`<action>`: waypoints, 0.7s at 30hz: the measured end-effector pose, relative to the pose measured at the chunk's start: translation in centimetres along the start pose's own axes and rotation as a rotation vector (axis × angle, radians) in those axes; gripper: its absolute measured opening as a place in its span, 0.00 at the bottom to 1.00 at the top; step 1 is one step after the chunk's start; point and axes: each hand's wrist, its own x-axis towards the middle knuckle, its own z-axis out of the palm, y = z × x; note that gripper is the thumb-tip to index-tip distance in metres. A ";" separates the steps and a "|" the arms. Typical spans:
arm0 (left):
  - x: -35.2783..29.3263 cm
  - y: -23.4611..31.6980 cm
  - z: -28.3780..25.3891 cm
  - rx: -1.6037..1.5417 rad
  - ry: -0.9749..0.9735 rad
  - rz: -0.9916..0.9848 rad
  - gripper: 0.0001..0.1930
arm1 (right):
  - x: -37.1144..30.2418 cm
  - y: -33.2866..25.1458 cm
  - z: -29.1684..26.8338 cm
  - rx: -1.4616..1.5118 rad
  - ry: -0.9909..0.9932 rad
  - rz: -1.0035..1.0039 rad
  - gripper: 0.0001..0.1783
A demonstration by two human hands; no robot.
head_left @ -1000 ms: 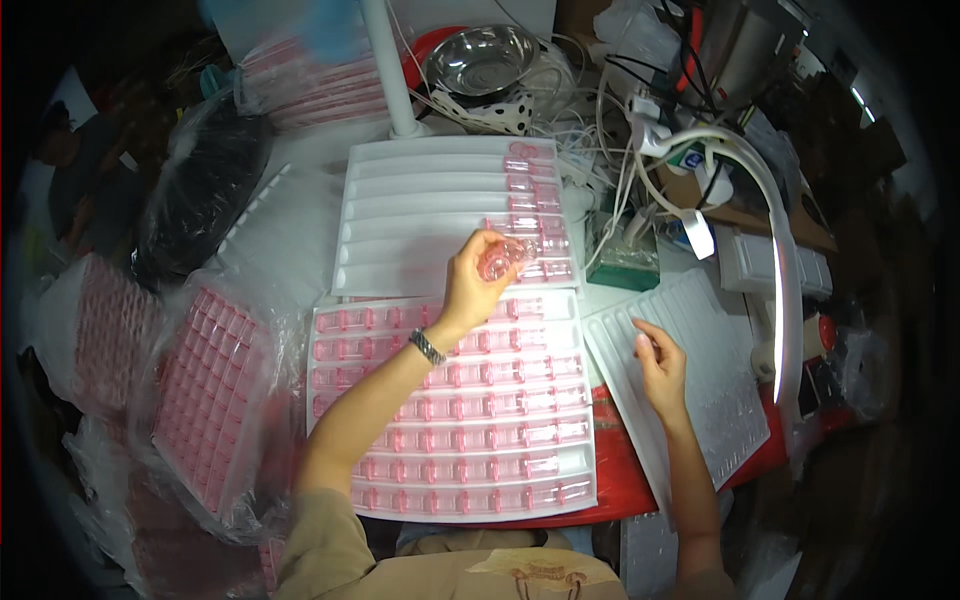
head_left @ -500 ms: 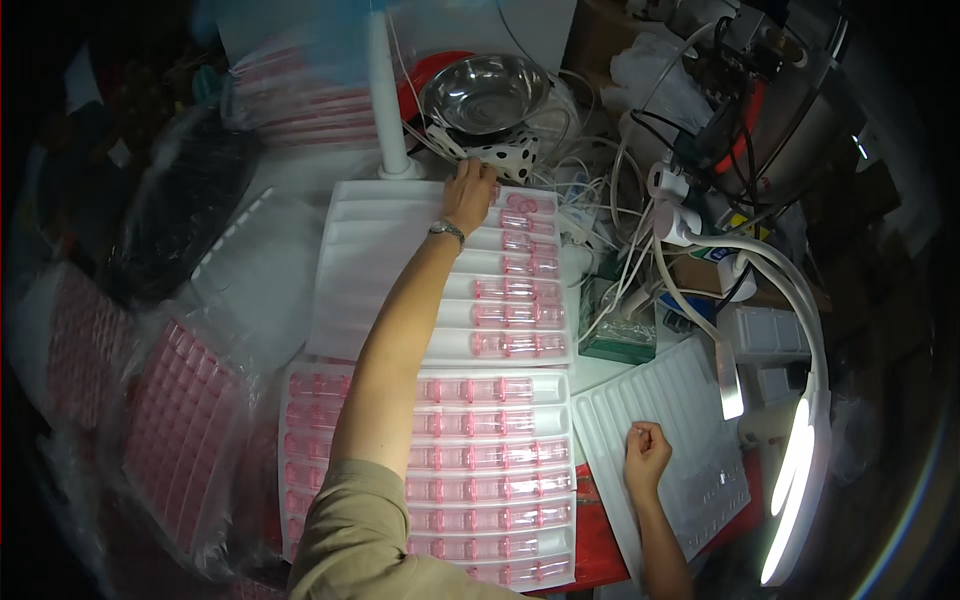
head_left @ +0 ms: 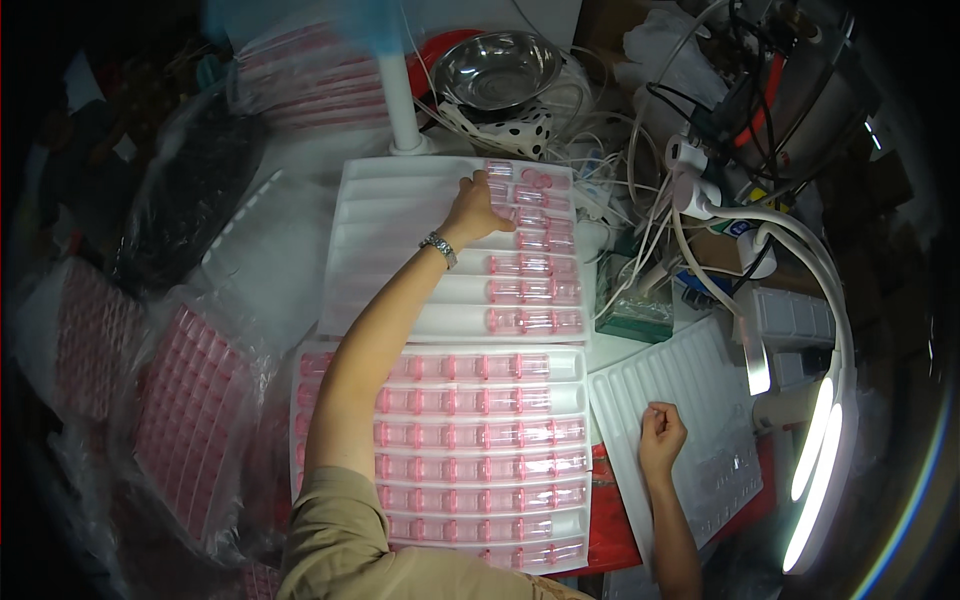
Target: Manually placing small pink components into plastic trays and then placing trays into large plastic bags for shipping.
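My left hand (head_left: pixel 478 210) reaches over the upper white grooved tray (head_left: pixel 380 255), thumb and fingers apart, beside the clear pink plastic cylinders (head_left: pixel 535 265) lined up in the tray's right-hand grooves. I cannot tell whether its fingertips touch one of them. A lower white tray (head_left: pixel 573 400) holds rows of similar ringed pink cylinders (head_left: pixel 470 435); my left arm covers part of its left side. On the right, my right hand (head_left: pixel 662 438) is closed in a pinch above an angled white grooved tray (head_left: pixel 625 400). What its fingers hold, if anything, is hidden.
Plastic-wrapped pink pieces (head_left: pixel 190 420) lie at the left. Behind the upper tray stand a white post (head_left: pixel 400 110) and a steel bowl (head_left: pixel 497 70). Tangled white cables (head_left: pixel 640 170), a green box (head_left: pixel 640 318) and a lit lamp (head_left: pixel 815 450) occupy the right side.
My left hand has drawn back from the top groove toward me, its thumb and fingers spreading apart. Pink cylinders now show in the top groove where it was. My right hand stays pinched.
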 end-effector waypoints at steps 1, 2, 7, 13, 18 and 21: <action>-0.1 0.9 0.3 -0.004 -0.003 0.003 0.52 | -0.1 0.2 -0.2 -0.004 0.003 0.002 0.03; -0.1 1.8 0.6 0.000 0.013 -0.037 0.49 | -0.2 0.4 -0.3 0.005 0.003 0.016 0.03; 2.4 5.6 0.5 0.181 0.323 0.059 0.37 | -0.4 0.4 -0.2 0.004 -0.008 0.005 0.03; 6.7 5.2 3.1 0.685 0.050 0.103 0.18 | -0.6 0.6 0.0 0.022 -0.010 -0.005 0.04; 7.9 3.6 1.9 0.187 0.119 0.033 0.15 | -0.6 -0.2 -0.4 0.055 -0.025 0.047 0.03; 7.9 1.0 0.6 -0.488 0.192 -0.029 0.13 | -0.3 0.0 0.0 0.055 -0.015 0.008 0.02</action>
